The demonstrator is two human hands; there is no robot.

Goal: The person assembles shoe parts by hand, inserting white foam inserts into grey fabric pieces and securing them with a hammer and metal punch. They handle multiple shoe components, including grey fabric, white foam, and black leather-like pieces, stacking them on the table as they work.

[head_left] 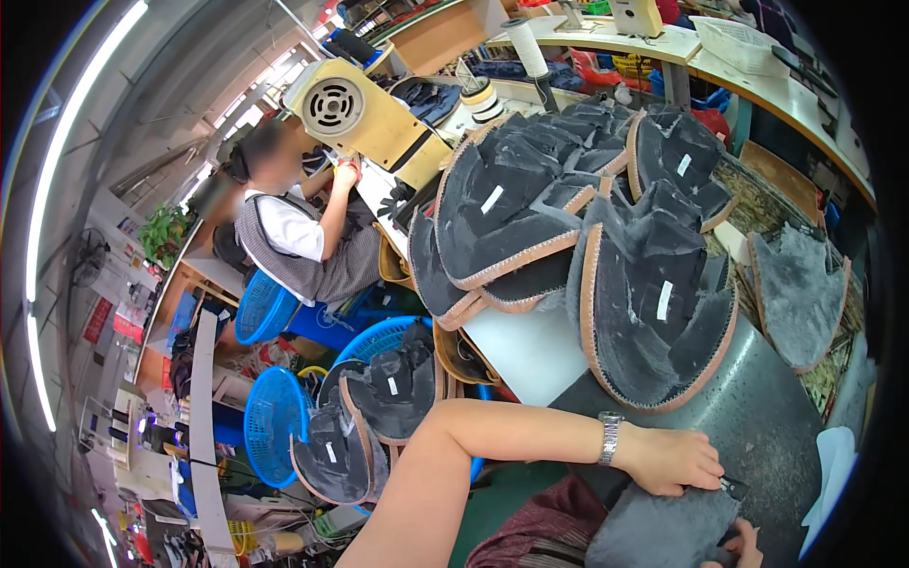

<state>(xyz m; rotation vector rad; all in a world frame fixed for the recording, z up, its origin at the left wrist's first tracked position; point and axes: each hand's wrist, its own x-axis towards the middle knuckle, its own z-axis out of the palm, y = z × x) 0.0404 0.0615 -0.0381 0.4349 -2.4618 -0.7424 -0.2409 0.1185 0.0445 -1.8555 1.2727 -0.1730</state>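
Grey fluffy piece [653,530]: one, at the dark counter's [767,417] near edge. Your left hand [670,460]: fingers [703,469] pinching its upper edge. Your right hand [746,545]: at its right side; cannot tell whether fingers pinch.

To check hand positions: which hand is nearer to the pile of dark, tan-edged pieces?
Left. The left hand is just below the pile in the picture, at the upper edge of the grey furry piece; the right hand is farther away, at that piece's right side.
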